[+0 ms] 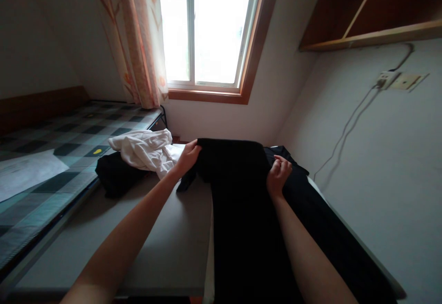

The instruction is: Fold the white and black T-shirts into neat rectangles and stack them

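A plain black garment [243, 202] is held up in front of me, its upper edge stretched nearly level and its long body hanging down toward me. At its upper left corner, my left hand [189, 156] is closed on the cloth. My right hand [279, 176] is closed at its right side with the fingers curled, lower than the top edge. More black cloth [321, 221] lies flat along the table on the right, partly behind my right forearm. The dark fabric hides where one piece ends and the other begins.
A crumpled white garment [148, 149] rests on a dark bundle [117, 175] on the pale tabletop [169, 235]. Left is a checked mattress [79, 133] with a paper sheet [31, 172]. A wall shelf [373, 32] overhangs at right, above a plugged cord [345, 131].
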The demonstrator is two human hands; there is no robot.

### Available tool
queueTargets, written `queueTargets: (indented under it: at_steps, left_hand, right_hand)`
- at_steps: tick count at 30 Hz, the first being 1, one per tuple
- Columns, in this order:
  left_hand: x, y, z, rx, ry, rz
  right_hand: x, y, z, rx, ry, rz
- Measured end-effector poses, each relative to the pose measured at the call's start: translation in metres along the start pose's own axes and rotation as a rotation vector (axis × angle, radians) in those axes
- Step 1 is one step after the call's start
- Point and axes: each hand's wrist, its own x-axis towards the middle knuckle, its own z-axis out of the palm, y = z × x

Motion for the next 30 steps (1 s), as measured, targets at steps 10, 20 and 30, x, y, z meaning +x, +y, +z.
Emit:
queueTargets:
  at_steps: [10,20,30]
  left_hand:
    - [0.005,-0.005,-0.031,0.466,0.382,0.052]
    - [-0.021,-0.002,0.001,0.584,-0.831,0.104]
    - [-0.027,-0.028,0.014,0.917,-0.748,0.28]
  right_hand:
    - [-0.007,0.039,0.013,-0.208,-0.221,0.181]
    - [0.003,0.046,0.009,-0.156,-0.129,0.22]
    - [0.009,0.019,0.005,-0.038,-0.095,0.128]
